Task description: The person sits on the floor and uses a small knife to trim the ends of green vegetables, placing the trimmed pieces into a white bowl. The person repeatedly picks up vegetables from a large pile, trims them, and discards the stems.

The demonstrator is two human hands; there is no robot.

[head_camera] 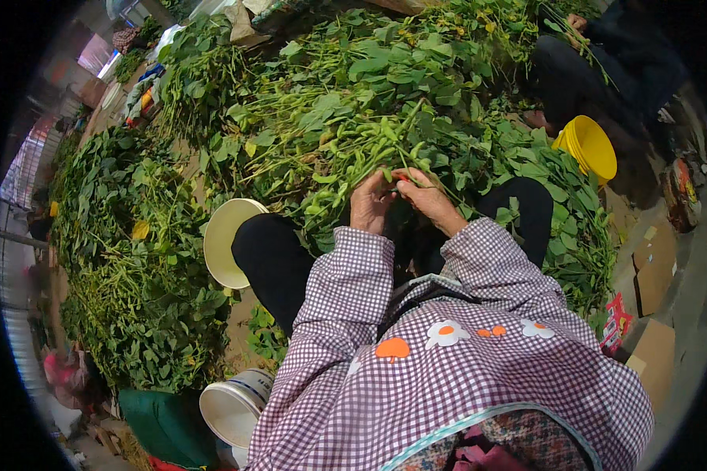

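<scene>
Both hands meet at the near edge of a heap of green pod-bearing plants, which look like soybean plants. My left hand [372, 201] is closed around a soybean stem with plump green pods [383, 144] fanning out beyond the fingers. Close beside it, my right hand [427, 197] has thumb and forefinger pinched together at the same stems. A small red object [403, 176] shows between those fingertips; most of it is hidden, so its kind is unclear.
A cream bucket [227, 244] leans by my left knee, and a white bucket [230, 412] lies tilted nearer. At right stand a yellow bucket [589, 150] and another person [601, 76] holding stems. More plants [147, 265] cover the left; cardboard [654, 268] lies at right.
</scene>
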